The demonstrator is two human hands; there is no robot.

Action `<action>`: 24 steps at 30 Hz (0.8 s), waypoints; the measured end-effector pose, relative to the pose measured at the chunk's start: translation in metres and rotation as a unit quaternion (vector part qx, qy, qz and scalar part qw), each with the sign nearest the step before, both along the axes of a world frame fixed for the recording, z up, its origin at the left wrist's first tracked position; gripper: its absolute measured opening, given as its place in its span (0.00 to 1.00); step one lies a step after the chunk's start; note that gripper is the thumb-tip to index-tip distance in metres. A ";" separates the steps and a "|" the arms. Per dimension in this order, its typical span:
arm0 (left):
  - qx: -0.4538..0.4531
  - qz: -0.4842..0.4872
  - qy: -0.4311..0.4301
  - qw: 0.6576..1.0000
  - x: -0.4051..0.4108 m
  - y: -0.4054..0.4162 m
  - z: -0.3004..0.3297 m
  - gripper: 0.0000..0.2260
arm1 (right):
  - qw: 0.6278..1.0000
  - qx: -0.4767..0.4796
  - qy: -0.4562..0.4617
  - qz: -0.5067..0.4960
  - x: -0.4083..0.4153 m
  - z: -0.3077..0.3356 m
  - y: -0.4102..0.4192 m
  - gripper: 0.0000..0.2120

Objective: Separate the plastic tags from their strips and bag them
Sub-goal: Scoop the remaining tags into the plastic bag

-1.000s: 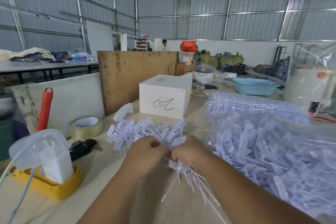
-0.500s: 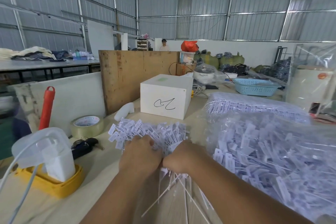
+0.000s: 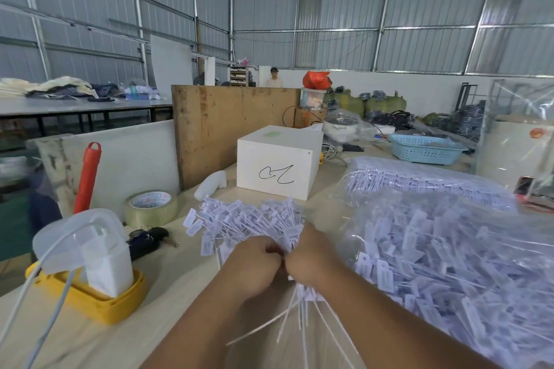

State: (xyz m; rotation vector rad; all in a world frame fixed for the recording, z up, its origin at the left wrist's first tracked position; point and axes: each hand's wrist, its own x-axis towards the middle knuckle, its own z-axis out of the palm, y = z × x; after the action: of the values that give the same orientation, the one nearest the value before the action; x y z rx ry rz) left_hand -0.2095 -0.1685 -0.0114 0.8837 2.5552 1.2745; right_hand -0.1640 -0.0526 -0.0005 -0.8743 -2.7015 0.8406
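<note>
Both hands, the left hand [image 3: 253, 266] and the right hand [image 3: 311, 255], press knuckle to knuckle with fingers curled around a bunch of white plastic tags [image 3: 254, 219] fanned over the table [image 3: 186, 272], just beside a clear bag [image 3: 449, 249] stuffed with loose tags.

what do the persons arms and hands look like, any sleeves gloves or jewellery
Both forearms are bare as far as the frame shows: no sleeves, gloves, watch or bracelets visible. The left hand and right hand are bare too, and no rings show on their visible backs.
</note>
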 end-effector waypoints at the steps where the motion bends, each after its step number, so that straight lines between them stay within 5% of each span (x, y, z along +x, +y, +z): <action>1: 0.012 -0.004 -0.004 1.000 0.001 0.000 0.000 0.09 | 1.000 -0.008 0.012 -0.003 0.001 -0.001 0.001 0.36; 4: 0.035 -0.018 -0.019 0.999 0.005 -0.001 0.002 0.06 | 0.998 -0.030 0.053 -0.023 0.003 0.001 0.005 0.31; 8: 0.027 -0.007 -0.029 0.999 0.010 -0.004 0.009 0.16 | 0.996 -0.036 0.072 -0.040 0.005 0.011 0.014 0.27; 14: -0.096 -0.168 -0.050 0.980 0.029 -0.009 0.024 0.15 | 0.997 -0.016 0.060 -0.045 0.007 0.019 0.020 0.21; 24: 0.012 -0.165 -0.160 0.973 0.028 -0.022 0.038 0.12 | 0.989 -0.083 0.087 -0.082 0.005 0.027 0.030 0.20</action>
State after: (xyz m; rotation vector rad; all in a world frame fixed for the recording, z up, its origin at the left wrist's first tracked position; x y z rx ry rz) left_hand -0.1818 -0.1906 0.0261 0.9671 2.0507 1.2327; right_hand -0.1590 -0.0223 0.0269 -0.9927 -2.4005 1.0620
